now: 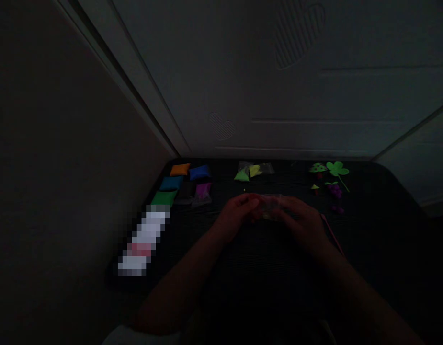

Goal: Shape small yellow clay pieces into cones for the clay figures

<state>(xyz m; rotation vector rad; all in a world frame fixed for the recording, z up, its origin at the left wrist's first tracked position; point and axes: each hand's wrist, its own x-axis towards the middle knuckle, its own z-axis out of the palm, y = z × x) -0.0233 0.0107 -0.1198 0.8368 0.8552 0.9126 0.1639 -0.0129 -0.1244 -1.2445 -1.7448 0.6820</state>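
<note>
In the dim light, a clear plastic bag [272, 203] with something red [255, 197] at its left end is held between both hands over the dark table. My left hand [238, 211] is closed on the red end, thumb on top. The bag's other end is pinched by my right hand [301, 219], fingers bent around it. What lies under the fingers is too dark to make out. Just right of my right hand lies a thin pink stick-like tool [332, 234], partly hidden by the wrist.
At the back left lie several coloured packets, among them an orange packet [180, 169] and a blue packet [200, 172]. Behind my hands are opened light green [242, 176] and yellow [255, 170] packs. Small figures, including a green clover [337, 168] and purple grapes [334, 190], sit back right.
</note>
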